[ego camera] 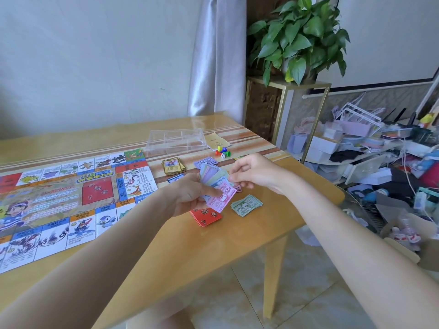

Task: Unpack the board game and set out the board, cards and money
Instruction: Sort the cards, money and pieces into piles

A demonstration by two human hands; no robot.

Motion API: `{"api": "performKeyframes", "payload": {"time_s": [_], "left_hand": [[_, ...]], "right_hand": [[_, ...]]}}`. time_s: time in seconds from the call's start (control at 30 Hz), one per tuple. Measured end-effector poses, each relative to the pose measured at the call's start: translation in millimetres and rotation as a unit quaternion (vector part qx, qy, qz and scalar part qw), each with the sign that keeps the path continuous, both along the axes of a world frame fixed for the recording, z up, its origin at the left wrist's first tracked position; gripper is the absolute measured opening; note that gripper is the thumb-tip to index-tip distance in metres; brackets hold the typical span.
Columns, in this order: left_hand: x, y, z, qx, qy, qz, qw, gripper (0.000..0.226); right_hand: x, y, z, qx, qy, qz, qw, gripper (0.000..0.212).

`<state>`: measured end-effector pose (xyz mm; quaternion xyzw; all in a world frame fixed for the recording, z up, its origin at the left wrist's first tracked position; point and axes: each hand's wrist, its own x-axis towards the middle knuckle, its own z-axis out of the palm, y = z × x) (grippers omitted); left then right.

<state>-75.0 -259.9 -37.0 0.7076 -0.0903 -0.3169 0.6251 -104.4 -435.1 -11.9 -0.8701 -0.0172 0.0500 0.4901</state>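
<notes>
Now, step in hand: sorting the play money by colour; board and cards look already set out.
Left hand (190, 198): grips a fanned wad of banknotes (213, 180), thumb pressing the top pink note (222, 198), held just above the surface (237, 238).
Right hand (249, 173): fingertips pinch the far edge of the wad, about to draw a note off.
Next move, as I judge: peel one note free without dragging its neighbours, then lay it on the matching pile.
Red card deck (206, 217): one, partly under the left hand.
Green money pile (247, 205): one, just right of the red deck.
Game board (64, 198): one, unfolded flat at left.
Yellow-edged card deck (173, 166): one, beyond the hands.
Purple money pile (205, 162): one, behind the wad.
Pawns (222, 150): about four, with one die (223, 155) beside them.
Clear plastic tray (177, 141): one, farthest back; a folded rule sheet (216, 141) touches its right side.
</notes>
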Motion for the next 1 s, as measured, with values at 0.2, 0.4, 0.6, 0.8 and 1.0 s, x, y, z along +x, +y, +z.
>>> {"api": "performKeyframes", "payload": {"time_s": [0.2,0.4,0.6,0.8,1.0], "left_hand": [[-2.3,1.3,2.8,-0.008,0.005,-0.003,1.0,0.024],[2.7,6.0,-1.0,-0.021,0.027,0.001,0.999,0.021],[3.2,8.0,0.0,-0.032,0.044,0.016,0.998,0.019],[2.5,6.6,-1.2,-0.034,0.053,0.018,0.998,0.021],[1.6,9.2,-0.6,-0.084,0.069,0.028,0.994,0.021]], "right_hand": [[1.0,0.0,1.2,-0.004,0.001,-0.005,1.0,0.014],[6.4,-4.1,-1.8,0.012,-0.022,-0.028,0.999,0.005],[7.4,-4.5,-2.3,0.033,-0.026,-0.034,0.999,0.023],[4.1,-1.4,-2.7,0.013,-0.015,-0.023,1.0,0.022],[1.7,-3.4,-2.5,0.104,0.006,-0.024,0.994,0.017]]}}
